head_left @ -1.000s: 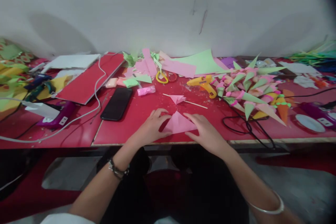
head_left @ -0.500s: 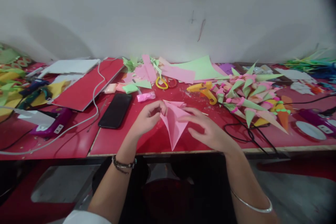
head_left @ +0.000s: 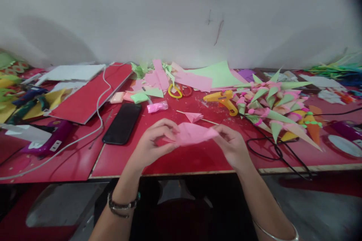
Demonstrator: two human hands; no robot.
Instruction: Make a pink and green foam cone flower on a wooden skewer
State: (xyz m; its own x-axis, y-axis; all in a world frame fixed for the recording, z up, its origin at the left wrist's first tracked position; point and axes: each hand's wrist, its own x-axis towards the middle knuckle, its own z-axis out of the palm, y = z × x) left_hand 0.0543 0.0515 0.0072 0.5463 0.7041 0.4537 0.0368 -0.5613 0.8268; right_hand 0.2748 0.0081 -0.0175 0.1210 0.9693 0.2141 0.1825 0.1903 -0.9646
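So both hands are on the same piece of pink folded paper (head_left: 195, 134), which sits right between them over the near part of the red table (head_left: 189, 160), a bit blurry, so I can't make out the exact folds. The left hand (head_left: 155, 143) has its left end pinched between thumb and fingers, and the right hand (head_left: 232, 145) grips the opposite corner the same way, fingers curled in tight. Just beyond the paper, in the gap between the hands, there's a thin stick (head_left: 209, 121) lying at a slant with a small pink paper piece (head_left: 194, 117) on it. Up past the left hand's fingers you've got a shiny pink packet (head_left: 157, 107), and further out the scissors (head_left: 175, 97), with one yellow handle loop and one red. To the left of that same hand is a black smartphone (head_left: 122, 123), lying flat, with a green packet (head_left: 139, 98) just past its far end. On the other side, a yellow glue gun (head_left: 219, 97) lies beyond the right hand, nozzle pointing left, well apart from its fingers. Off to the right of that hand is a big heap of pink and green paper cones (head_left: 271, 101), and a loopy black cable (head_left: 278, 154) trails over the table edge on the near side of the heap.
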